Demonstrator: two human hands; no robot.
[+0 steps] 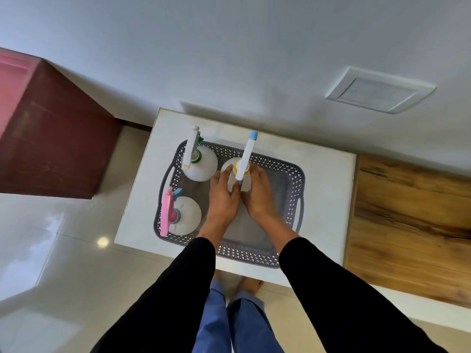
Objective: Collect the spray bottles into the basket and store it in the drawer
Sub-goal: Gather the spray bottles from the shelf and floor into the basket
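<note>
A grey perforated basket (293, 189) sits on a white cabinet top (326, 189). Inside it, at the back left, stands a white spray bottle with a green collar (202, 164). A white bottle with a pink trigger head (184, 215) stands at the front left. Both hands hold a third white bottle with a yellow collar and blue-tipped nozzle (243, 164) upright in the basket's middle. My left hand (223, 197) grips its left side and my right hand (258, 193) its right side. The bottle's lower body is hidden by my fingers.
A dark red box (56, 146) stands on the tiled floor (51, 263) at the left. A wooden surface (413, 220) adjoins the cabinet on the right. A white wall with a switch plate (379, 91) rises behind. My feet show below the cabinet's front edge.
</note>
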